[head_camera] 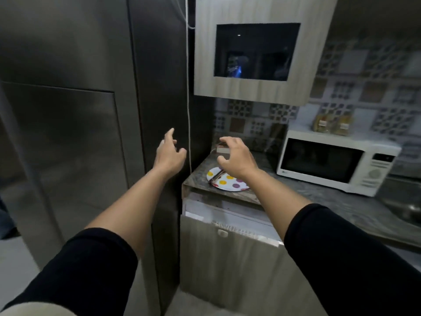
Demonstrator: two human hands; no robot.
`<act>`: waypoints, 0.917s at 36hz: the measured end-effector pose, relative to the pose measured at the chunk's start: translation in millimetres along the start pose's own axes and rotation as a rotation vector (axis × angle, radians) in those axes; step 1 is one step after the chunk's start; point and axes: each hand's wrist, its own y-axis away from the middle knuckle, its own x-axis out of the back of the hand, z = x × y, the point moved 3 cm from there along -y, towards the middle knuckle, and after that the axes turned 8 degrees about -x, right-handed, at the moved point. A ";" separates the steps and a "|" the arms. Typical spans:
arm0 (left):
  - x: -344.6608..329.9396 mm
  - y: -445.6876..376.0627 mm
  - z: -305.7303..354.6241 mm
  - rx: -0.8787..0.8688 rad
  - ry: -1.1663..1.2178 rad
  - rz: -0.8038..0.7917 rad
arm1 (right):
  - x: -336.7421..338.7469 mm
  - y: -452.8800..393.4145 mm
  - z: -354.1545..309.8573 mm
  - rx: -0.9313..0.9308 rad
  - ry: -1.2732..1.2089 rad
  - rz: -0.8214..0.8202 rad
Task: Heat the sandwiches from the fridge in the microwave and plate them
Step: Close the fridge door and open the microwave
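A tall steel fridge point(68, 124) fills the left half of the view, its doors closed. My left hand point(169, 153) is raised in front of the fridge's right side, fingers apart, holding nothing. My right hand point(235, 159) hovers with fingers spread over the counter corner, above a white plate point(224, 180) with coloured dots. Something dark lies on the plate's left part; I cannot tell what it is. A white microwave point(335, 164) stands on the counter at the right with its door closed. No sandwiches are in view.
A dark stone counter point(319, 201) runs to the right, with a sink edge point(407, 210) at far right. A wall cabinet with a glass pane point(255, 49) hangs above. Two bottles point(332, 125) stand on the microwave. A small box point(222, 148) lies behind my right hand.
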 end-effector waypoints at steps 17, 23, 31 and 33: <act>-205.3 5.4 103.8 -0.205 -0.098 -0.458 | 102.3 30.4 206.1 -0.446 0.034 0.170; -267.0 -18.9 119.3 -0.274 -0.093 -0.575 | 111.1 14.4 256.9 -0.544 0.048 0.196; -342.2 -93.0 145.3 -0.337 -0.086 -0.616 | 131.0 -49.9 303.4 -0.535 0.207 0.169; -362.9 -112.7 155.4 -0.380 -0.091 -0.627 | 140.0 -69.3 317.2 -0.553 0.247 0.182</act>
